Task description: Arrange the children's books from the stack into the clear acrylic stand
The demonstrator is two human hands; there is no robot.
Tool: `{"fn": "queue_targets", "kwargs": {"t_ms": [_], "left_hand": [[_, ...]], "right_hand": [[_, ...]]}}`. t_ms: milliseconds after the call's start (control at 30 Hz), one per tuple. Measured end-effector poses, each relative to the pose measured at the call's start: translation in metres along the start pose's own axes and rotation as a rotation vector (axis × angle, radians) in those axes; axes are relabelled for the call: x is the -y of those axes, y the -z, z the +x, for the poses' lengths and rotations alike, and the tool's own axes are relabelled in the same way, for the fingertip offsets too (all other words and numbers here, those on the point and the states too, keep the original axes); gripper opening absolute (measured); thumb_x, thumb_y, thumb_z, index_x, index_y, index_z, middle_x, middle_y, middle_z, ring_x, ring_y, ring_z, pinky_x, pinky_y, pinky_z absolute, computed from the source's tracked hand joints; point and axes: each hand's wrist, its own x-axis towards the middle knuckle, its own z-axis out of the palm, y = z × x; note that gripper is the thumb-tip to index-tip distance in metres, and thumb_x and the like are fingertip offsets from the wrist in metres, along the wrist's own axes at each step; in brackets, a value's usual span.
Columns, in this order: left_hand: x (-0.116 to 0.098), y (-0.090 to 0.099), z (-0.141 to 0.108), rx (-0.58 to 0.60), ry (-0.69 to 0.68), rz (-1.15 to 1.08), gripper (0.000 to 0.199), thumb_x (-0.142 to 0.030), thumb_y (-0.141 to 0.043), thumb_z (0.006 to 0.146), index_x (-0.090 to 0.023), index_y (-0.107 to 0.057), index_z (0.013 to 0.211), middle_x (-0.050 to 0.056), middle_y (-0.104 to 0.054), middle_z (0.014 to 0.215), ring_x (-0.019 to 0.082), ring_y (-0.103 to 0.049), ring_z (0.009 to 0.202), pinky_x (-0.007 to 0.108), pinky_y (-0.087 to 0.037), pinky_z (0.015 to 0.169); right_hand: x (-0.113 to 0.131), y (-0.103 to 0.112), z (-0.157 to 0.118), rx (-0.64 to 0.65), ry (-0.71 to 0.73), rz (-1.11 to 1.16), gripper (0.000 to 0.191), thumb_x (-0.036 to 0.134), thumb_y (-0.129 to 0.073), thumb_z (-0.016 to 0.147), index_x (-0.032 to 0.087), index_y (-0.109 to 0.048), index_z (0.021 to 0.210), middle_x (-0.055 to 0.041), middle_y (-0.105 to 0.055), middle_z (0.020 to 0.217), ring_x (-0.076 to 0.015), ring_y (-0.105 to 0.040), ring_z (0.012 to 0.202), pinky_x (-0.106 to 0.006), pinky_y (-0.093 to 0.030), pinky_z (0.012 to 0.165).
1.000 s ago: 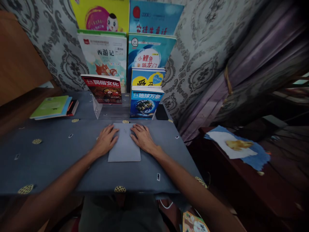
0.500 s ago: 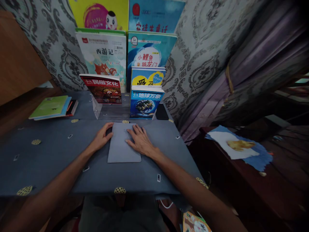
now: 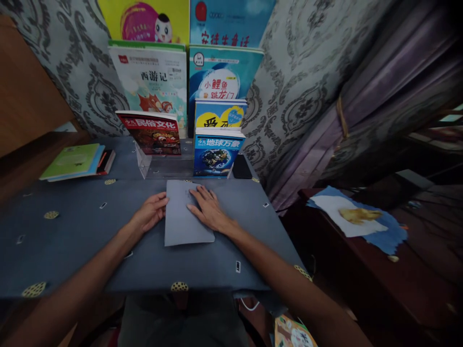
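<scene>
A thin booklet with a plain pale page or cover (image 3: 184, 221) lies on the cloth-covered table before me, slightly turned, its left side a little raised. At that left edge, my left hand (image 3: 152, 211) has thumb and fingers closed in a pinch. My right hand (image 3: 208, 207) rests flat on the booklet's upper right part, fingers stretched out. Faint small writing shows near the right fingertips. Whatever lies on the underside of the booklet is hidden.
Just beyond, a clear stand (image 3: 144, 166) holds several upright books, among them a red one (image 3: 154, 135) and a blue one (image 3: 217, 154). A dark phone-like object (image 3: 241, 166) lies beside it. Stacked books (image 3: 72, 161) lie at left. A side table (image 3: 336, 246) stands at right.
My left hand has gone from resting beside the booklet to pinching its left edge. That edge has lifted and the booklet has turned slightly. My right hand stays flat on it.
</scene>
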Motion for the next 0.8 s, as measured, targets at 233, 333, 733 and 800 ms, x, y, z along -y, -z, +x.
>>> {"fn": "queue_targets", "kwargs": {"t_ms": [233,333,733,800], "left_hand": [[-0.0035,-0.0035,-0.0024,-0.012,-0.022,-0.094,0.036,-0.012,-0.07,0.084,-0.01,-0.065,0.12,0.012,-0.077,0.102,0.02,-0.075,0.086,0.029,-0.062,0.082],[-0.0018,-0.0026,-0.0024,-0.037,-0.023,-0.076,0.035,-0.013,-0.064,0.088,-0.013,-0.064,0.123,0.011,-0.076,0.106,0.019,-0.075,0.089,0.031,-0.062,0.085],[0.0033,-0.0002,0.0009,0.021,0.019,-0.012,0.035,-0.018,-0.062,0.091,-0.013,-0.063,0.126,0.01,-0.076,0.101,0.012,-0.071,0.07,0.022,-0.059,0.068],[0.0063,-0.0017,0.0013,0.017,-0.002,0.032,0.036,-0.023,-0.065,0.09,-0.014,-0.064,0.125,0.01,-0.076,0.099,0.013,-0.071,0.071,0.022,-0.058,0.065]], "right_hand": [[-0.0068,0.001,0.0007,-0.077,0.062,0.343,0.066,0.056,-0.04,0.101,0.016,-0.036,0.154,-0.0172,-0.036,0.162,-0.0282,-0.028,0.152,-0.052,-0.025,0.123],[-0.008,0.0011,0.0022,-0.15,0.092,0.489,0.064,0.053,-0.042,0.101,0.019,-0.033,0.154,-0.014,-0.041,0.159,-0.024,-0.038,0.148,-0.046,-0.031,0.122],[-0.0012,0.0014,-0.0027,-0.191,0.126,0.529,0.069,0.055,-0.047,0.099,0.02,-0.031,0.156,-0.0135,-0.03,0.165,-0.0246,-0.027,0.153,-0.046,-0.024,0.125],[-0.002,-0.0004,-0.0032,-0.183,0.136,0.488,0.069,0.054,-0.048,0.098,0.019,-0.032,0.156,-0.0153,-0.027,0.165,-0.0251,-0.024,0.154,-0.048,-0.022,0.125]]}}
